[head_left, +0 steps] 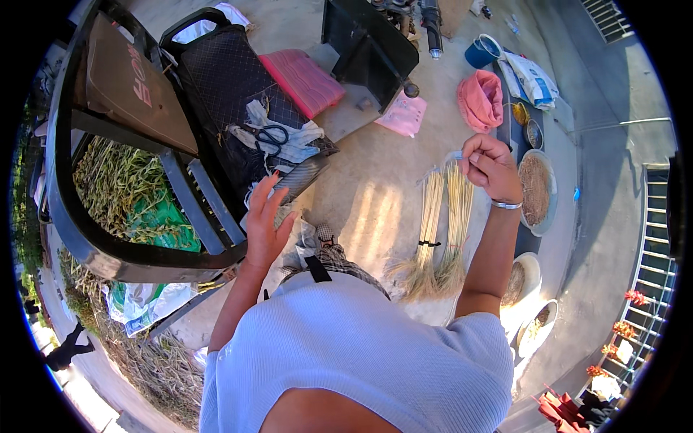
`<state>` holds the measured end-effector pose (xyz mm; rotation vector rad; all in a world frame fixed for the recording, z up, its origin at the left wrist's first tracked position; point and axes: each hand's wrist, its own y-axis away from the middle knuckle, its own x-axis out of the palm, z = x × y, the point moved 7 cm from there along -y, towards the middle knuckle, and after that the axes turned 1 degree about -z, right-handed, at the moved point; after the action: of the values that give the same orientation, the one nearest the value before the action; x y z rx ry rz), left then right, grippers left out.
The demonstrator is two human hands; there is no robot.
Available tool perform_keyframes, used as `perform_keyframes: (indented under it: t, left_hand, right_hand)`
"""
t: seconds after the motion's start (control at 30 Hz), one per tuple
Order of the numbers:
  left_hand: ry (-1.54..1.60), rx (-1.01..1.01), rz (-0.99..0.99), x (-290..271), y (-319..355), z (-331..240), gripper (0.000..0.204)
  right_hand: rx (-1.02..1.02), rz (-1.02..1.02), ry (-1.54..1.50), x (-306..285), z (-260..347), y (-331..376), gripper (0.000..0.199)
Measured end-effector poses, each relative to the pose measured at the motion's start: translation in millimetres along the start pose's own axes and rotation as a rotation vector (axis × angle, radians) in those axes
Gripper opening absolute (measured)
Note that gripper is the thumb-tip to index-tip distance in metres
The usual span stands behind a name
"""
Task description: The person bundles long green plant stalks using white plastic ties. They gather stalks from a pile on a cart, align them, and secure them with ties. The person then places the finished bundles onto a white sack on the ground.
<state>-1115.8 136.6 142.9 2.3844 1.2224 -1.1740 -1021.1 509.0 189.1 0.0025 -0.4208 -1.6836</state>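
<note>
- Right hand [489, 167] is closed in a pinch around the top ends of the pale straw bundles [442, 231], holding them up so they hang below it.
- Left hand [266, 220] is spread open, fingers apart, holding nothing; its fingertips sit just beside a grey mesh-textured tool [302, 175] that lies on the edge of the black quilted seat [231, 94].
- Taking the bundles as the landmark: their long axis runs nearly straight down from the right hand, the cut stalk ends at the top in the pinch and the bushy seed heads fanning out at the bottom.
- Right hand is touching the bundles at their upper end; left hand is well apart from them, off to their left, with bare concrete ground [368, 209] between.
- Count of bundles: two, side by side and near each other; the left one carries one dark tie [429, 244] low on its stalks, and I cannot tell whether the right one is tied.
- Left of the bundles, on the seat: one pair of scissors [271, 135] lying on white cloth [292, 141].
- Right of the bundles: round shallow trays [538, 189] with brownish grain, three that I can count, ranged down the ground.
- Above the bundles: one pink cloth heap [480, 99] and one blue bucket [481, 52].
</note>
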Motion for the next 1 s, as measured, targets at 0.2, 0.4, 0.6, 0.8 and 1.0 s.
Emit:
perform_keyframes:
  t: [0.2,0.4,0.6,0.8,1.0]
  left_hand:
    - [0.954,0.040,0.323,-4.8,-51.5,-110.6,0.040]
    - [1.621,-0.506,0.344,3.0,70.4,-30.0,0.033]
    - [1.501,-0.544,-0.017,-63.3,228.8,34.2,0.036]
    - [1.228,-0.780,-0.400,-97.1,378.8,36.4,0.034]
    - [0.804,-1.045,-0.844,-96.2,552.0,0.3,0.032]
  right_hand:
    - [-0.113,0.460,0.207,173.8,35.6,-8.8,0.013]
    - [-0.244,0.099,0.482,170.3,17.7,-44.5,0.014]
    - [-0.227,0.078,0.578,223.8,-47.1,-56.1,0.013]
    - [-0.161,0.396,0.602,294.0,-129.9,-43.3,0.010]
    - [0.048,0.914,0.713,412.8,-214.5,0.7,0.010]
